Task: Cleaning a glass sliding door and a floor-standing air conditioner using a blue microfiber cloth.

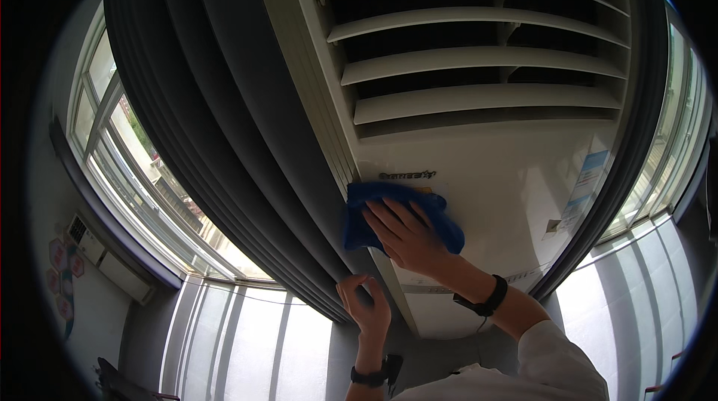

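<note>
My right hand [412,238] lies spread over a blue cloth [359,221], pressing it against the glossy white front panel [482,177] of a Gree floor-standing air conditioner. The cloth sits just below the raised maker's badge [406,175] and reaches the panel's left edge. It covers part of a small label there. Lower down and to the left, my left hand [367,305] is loosely curled beside the dark curtain [235,137], with a gap between thumb and fingers and nothing visible in it. Whether it touches the curtain, I cannot tell.
Wide louvres [485,62] fill the unit's upper part. A label sheet [586,182] with writing sticks to the panel's right side. Dark material [639,98] borders the unit on the right. Windows [146,165] stand at both sides. A wall-mounted white unit [106,261] hangs at far left.
</note>
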A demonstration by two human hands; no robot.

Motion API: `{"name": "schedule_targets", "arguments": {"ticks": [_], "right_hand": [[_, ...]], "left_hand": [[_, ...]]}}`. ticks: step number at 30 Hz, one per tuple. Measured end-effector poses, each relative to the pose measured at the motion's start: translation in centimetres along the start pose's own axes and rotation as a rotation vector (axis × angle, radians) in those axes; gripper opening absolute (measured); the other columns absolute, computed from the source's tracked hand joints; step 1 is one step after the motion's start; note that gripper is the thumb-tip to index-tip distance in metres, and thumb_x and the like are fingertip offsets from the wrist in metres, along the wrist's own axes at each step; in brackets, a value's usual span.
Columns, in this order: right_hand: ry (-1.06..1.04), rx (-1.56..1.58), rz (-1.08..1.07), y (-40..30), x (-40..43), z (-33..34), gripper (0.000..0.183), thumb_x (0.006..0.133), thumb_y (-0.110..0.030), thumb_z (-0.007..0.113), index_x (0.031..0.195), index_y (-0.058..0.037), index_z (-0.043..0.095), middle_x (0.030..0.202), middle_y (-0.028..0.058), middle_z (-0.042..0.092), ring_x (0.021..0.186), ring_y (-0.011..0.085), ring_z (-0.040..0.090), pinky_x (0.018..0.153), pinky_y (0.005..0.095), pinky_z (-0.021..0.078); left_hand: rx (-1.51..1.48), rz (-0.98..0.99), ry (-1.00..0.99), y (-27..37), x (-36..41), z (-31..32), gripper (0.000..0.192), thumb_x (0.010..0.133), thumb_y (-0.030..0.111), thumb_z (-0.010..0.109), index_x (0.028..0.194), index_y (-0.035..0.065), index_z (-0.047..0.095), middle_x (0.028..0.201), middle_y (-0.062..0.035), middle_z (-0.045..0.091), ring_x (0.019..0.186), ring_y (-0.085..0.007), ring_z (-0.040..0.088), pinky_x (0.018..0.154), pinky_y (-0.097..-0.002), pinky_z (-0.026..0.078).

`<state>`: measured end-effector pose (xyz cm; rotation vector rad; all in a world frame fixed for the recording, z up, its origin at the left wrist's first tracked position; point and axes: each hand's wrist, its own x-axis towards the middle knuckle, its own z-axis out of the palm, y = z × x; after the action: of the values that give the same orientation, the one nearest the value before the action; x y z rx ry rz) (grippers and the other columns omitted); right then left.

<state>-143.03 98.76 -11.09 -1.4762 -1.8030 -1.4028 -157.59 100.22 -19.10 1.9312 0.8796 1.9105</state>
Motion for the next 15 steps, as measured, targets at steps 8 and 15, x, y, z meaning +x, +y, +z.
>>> {"name": "schedule_targets", "arguments": {"ticks": [8,15], "right_hand": [[0.436,-0.205,0.534,9.4,-7.4,-4.4,0.063,0.086,-0.044,0.040,0.131,-0.0001,0.035,0.136,0.0224,0.034,0.127,0.0392,0.031,0.102,0.0556,0.0228],[0.467,-0.078,0.811,6.9,-6.2,-2.3,0.086,0.079,-0.064,0.038,0.141,-0.0091,0.013,0.143,0.0214,0.023,0.132,0.0410,0.018,0.104,0.0583,0.0168]], "left_hand": [[-0.024,-0.089,-0.117,-2.6,-1.9,-1.6,0.010,0.084,-0.008,0.046,0.082,0.0009,0.050,0.079,-0.0075,0.048,0.071,-0.0170,0.047,0.064,-0.0272,0.038],[0.005,-0.134,-0.134,-4.7,-2.6,-4.7,0.015,0.080,-0.014,0.044,0.078,0.0002,0.048,0.075,-0.0087,0.047,0.064,-0.0180,0.047,0.056,-0.0287,0.038]]}}
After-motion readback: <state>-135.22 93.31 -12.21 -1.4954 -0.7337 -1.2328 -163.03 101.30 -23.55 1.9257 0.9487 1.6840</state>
